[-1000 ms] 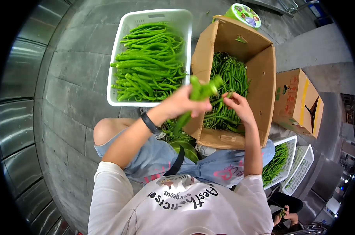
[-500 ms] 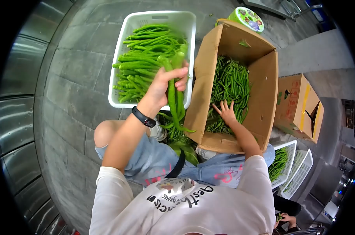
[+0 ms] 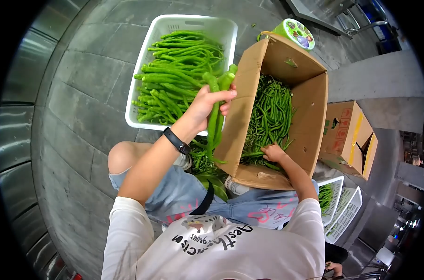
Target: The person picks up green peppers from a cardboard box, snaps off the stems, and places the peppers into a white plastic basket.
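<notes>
My left hand, with a dark band on its wrist, is closed around several long green chili peppers. They stand roughly upright, stem ends up, between the white crate and the cardboard box. Under and beyond this hand, the white plastic crate holds rows of long green peppers. Inside the open cardboard box, my right hand is down at the near end with fingers curled onto a green pepper. A heap of thinner green peppers fills the box floor; my right fingertips are partly hidden.
More green peppers lie between my legs beside a green bag. To the right are a second cardboard box and white crates. A green round stool stands behind the box. Another person's hand shows at lower right.
My right hand has gone from spread fingers over the heap to curled fingers lower at the box's near end. My left hand, still holding peppers, has shifted slightly right and down.
</notes>
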`<state>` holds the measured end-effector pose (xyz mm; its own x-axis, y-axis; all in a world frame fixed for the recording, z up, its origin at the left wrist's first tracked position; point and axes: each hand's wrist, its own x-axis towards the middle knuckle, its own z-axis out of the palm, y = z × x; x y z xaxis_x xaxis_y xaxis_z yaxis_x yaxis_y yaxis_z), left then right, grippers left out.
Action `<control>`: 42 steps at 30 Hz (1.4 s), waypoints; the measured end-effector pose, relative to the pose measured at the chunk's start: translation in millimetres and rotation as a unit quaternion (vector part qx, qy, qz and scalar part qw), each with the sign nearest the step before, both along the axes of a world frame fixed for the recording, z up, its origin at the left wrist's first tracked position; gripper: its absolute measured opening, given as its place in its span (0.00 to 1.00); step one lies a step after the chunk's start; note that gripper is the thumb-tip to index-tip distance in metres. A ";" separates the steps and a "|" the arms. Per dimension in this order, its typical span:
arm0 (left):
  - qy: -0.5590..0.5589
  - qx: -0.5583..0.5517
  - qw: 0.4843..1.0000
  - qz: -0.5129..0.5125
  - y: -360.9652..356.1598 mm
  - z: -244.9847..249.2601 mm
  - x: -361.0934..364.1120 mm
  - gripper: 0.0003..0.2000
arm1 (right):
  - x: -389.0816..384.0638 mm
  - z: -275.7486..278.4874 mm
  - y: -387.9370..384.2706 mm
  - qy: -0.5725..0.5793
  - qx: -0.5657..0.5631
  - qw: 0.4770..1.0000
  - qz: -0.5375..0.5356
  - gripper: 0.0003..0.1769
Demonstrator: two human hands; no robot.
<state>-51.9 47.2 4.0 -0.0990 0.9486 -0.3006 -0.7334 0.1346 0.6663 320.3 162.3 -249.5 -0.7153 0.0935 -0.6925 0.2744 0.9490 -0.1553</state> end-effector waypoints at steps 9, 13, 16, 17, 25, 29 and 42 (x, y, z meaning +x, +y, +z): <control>0.043 -0.099 0.993 -0.057 -5.8 -3.5 14.4 0.06 | -32.6 212.1 43.9 0.192 0.019 0.920 -0.341 0.12; 0.014 -0.083 0.993 -0.080 -7.9 -10.9 24.1 0.09 | -41.5 277.6 18.8 0.332 -0.228 0.696 -0.594 0.11; -0.017 -0.051 0.997 -0.048 -9.1 -5.1 34.9 0.16 | -79.5 280.7 -29.6 0.413 -0.314 0.591 -0.618 0.11; -0.033 -0.038 0.998 -0.039 -10.5 -2.1 36.6 0.20 | -94.6 278.5 -48.8 0.415 -0.322 0.595 -0.608 0.11; 0.086 -0.027 0.996 0.027 -19.7 -12.2 25.2 0.12 | -146.8 245.6 -126.9 0.397 -0.517 0.502 -0.569 0.15; 0.398 -0.081 0.913 -0.047 -15.5 -17.8 8.3 0.08 | -141.1 268.8 -112.9 0.493 -0.499 0.417 -0.578 0.12; 0.609 0.263 0.742 -0.096 -31.2 19.1 22.9 0.19 | -133.1 289.9 -95.6 0.419 -0.487 0.500 -0.581 0.13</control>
<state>-29.0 16.1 23.0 0.1596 0.9346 0.3179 0.4557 -0.3554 0.8161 187.2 66.7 40.4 -0.6481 0.6923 -0.3173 0.0041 -0.4135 -0.9105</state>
